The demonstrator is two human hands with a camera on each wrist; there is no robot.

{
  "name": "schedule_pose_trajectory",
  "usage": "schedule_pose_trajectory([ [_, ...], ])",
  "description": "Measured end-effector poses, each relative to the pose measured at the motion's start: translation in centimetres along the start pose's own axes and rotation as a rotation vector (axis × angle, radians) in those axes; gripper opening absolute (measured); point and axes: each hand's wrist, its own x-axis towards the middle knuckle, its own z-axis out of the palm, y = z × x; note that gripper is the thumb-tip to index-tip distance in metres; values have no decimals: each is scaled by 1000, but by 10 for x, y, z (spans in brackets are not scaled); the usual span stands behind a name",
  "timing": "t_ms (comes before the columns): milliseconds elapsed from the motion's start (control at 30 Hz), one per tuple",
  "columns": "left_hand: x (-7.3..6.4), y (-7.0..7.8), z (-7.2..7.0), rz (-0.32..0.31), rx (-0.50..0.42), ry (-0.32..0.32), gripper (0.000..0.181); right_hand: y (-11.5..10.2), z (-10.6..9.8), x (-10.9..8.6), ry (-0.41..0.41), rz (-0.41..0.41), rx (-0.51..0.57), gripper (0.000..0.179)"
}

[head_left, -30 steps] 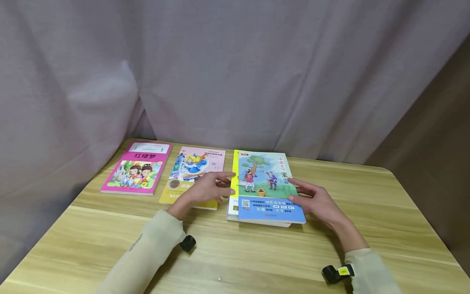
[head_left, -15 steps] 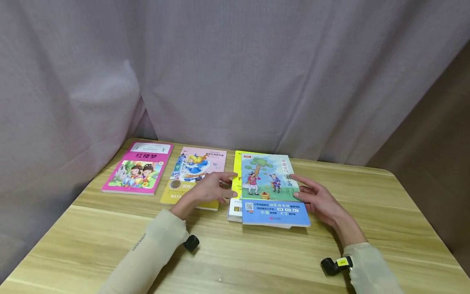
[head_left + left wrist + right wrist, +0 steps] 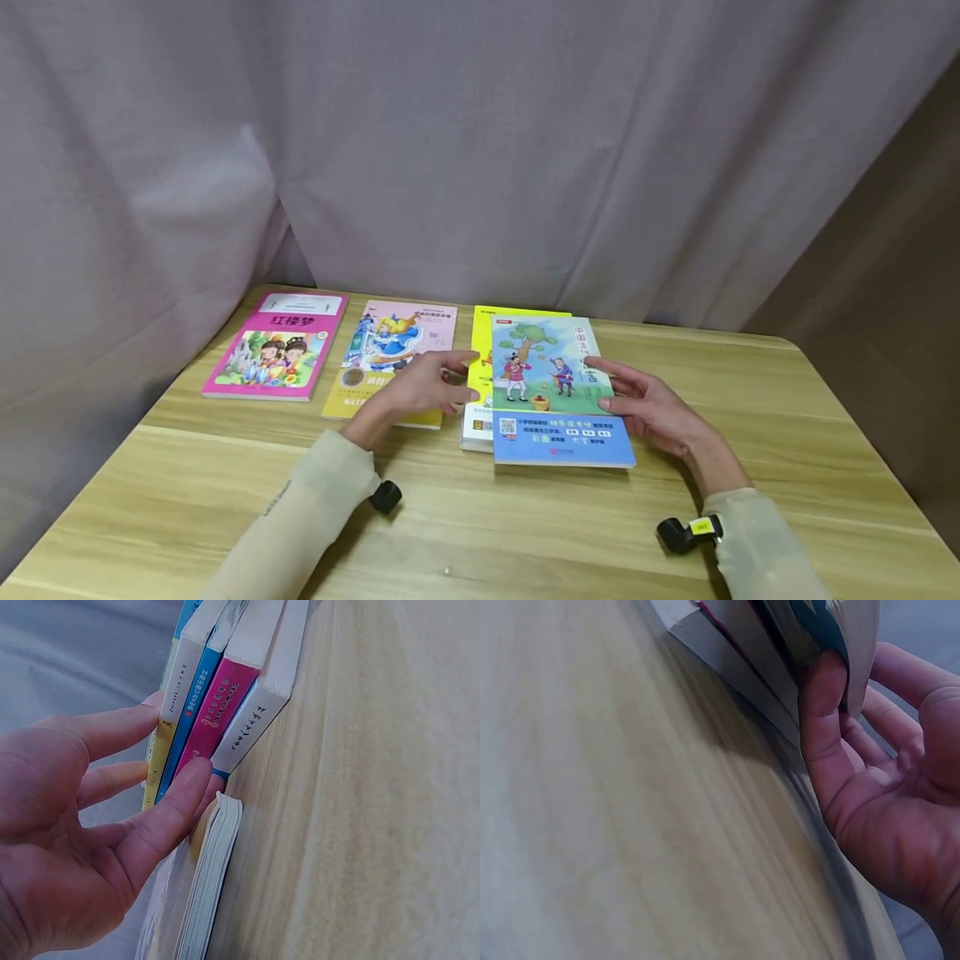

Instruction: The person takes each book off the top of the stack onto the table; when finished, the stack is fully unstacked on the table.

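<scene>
In the head view, a stack of several books lies mid-table, topped by a green-and-blue picture book [image 3: 551,387]. My right hand [image 3: 663,417] holds this top book by its right edge, fingers at the side and thumb near the cover's edge. The top book sits shifted right and toward me over a yellow book [image 3: 482,367]. My left hand [image 3: 423,387] touches the stack's left side with index finger and thumb extended. In the left wrist view these fingers lie against the spines, near a pink spine [image 3: 217,705]. The right wrist view shows the page edges [image 3: 861,645] beside the right thumb.
Left of the stack lies a pink-and-yellow book [image 3: 397,342], partly hidden behind my left hand. A magenta book [image 3: 277,346] lies farther left. The wooden table [image 3: 480,533] backs onto a grey curtain [image 3: 465,150].
The top book has slid right and toward me with my right hand, uncovering more of the yellow book. My left hand has stayed at the stack's left side.
</scene>
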Motion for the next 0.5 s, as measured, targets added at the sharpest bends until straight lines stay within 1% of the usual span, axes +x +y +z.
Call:
schedule_pose_trajectory([
  [333,-3,0,1,-9,1,12,66,-8,-4,-10,-9,-86,-20,73],
  [500,-1,1,1,4,10,8,66,-18,-12,-20,-25,-154,19,70],
])
